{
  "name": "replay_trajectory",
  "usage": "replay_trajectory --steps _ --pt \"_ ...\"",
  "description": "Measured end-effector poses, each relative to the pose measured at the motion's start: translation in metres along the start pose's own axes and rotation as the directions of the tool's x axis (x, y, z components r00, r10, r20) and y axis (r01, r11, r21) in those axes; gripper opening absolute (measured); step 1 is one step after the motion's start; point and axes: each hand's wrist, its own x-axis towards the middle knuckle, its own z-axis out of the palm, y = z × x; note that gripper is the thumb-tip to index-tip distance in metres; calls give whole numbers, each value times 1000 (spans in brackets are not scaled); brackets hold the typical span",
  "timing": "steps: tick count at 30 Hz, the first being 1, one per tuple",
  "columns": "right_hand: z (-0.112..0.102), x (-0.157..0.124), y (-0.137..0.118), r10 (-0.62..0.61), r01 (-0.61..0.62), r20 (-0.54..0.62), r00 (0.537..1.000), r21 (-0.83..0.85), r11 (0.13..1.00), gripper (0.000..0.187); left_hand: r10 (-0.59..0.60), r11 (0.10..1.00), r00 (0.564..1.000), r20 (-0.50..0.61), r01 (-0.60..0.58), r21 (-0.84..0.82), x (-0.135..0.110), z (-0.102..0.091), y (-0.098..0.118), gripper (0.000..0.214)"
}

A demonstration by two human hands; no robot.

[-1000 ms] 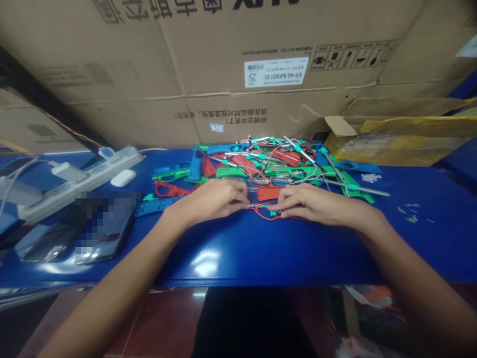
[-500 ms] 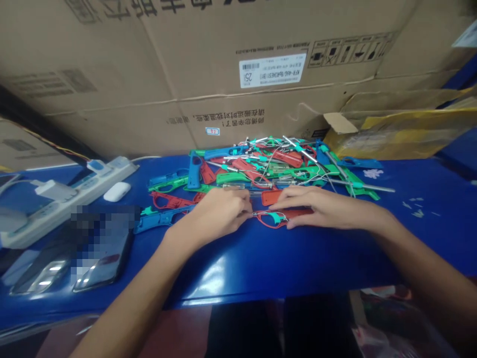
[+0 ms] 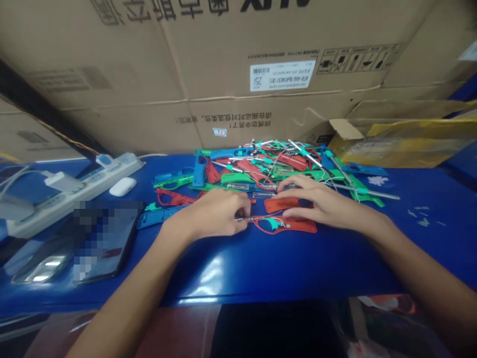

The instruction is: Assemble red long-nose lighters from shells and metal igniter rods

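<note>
A red lighter casing half (image 3: 302,226) lies near the front of the pile, with a teal trigger (image 3: 275,223) and thin white wire in its loop. My left hand (image 3: 219,211) is closed around its left end, where a bit of metal tube (image 3: 241,219) shows. My right hand (image 3: 320,201) hovers over the casing's right side, thumb and fingers spread. Its thumb is close to the casing; whether they touch I cannot tell. Just behind lies another red casing half (image 3: 278,205), partly under my right fingers. Clear fuel tanks (image 3: 264,195) lie behind that.
A heap of red, green and blue lighter casings (image 3: 238,177), metal tubes and wires sits against a large cardboard box (image 3: 149,74). At left are a power strip (image 3: 89,185), a white earbud case (image 3: 122,186) and phones (image 3: 112,248). An open carton (image 3: 406,144) stands at right.
My right hand has lifted off the casing and its fingers have spread, uncovering more of the casing's right end. My left hand stays at the left end. The camera view has shifted slightly.
</note>
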Motion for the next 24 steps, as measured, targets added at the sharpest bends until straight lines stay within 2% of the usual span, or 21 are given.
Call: replay_trajectory --steps 3,7,11,14,16,19,21,22,24 --pt "-2 -1 3 -29 26 -70 997 -48 999 35 -34 999 999 16 33 16 -1 -3 3 16" --pt "-6 -2 7 -35 12 -247 968 -96 995 30 -35 999 999 -21 35 34 0 -4 2 31" --pt "-12 -3 12 -29 -45 -430 902 -162 986 25 -4 998 992 -125 12 69 5 -2 -3 38" --pt "-18 -6 22 -36 -87 -487 873 -228 970 21 25 984 967 -252 21 179 10 2 -5 34" --pt "-22 -8 29 -28 -110 -504 863 -243 964 20 -34 959 923 -382 138 248 13 4 -7 31" --pt "-18 -6 33 -14 -104 -493 870 -211 972 19 -186 904 786 -590 373 211 14 1 -11 27" --pt "-7 -2 31 -15 -65 -432 902 -172 983 19 -254 880 704 -663 453 144 14 -1 -14 26" --pt "-1 1 29 -22 -42 -389 921 -156 987 20 -272 878 683 -678 465 116 15 -2 -16 26" --pt "9 7 26 -43 -9 -317 948 -160 987 21 -283 891 683 -673 447 79 18 1 -18 22"
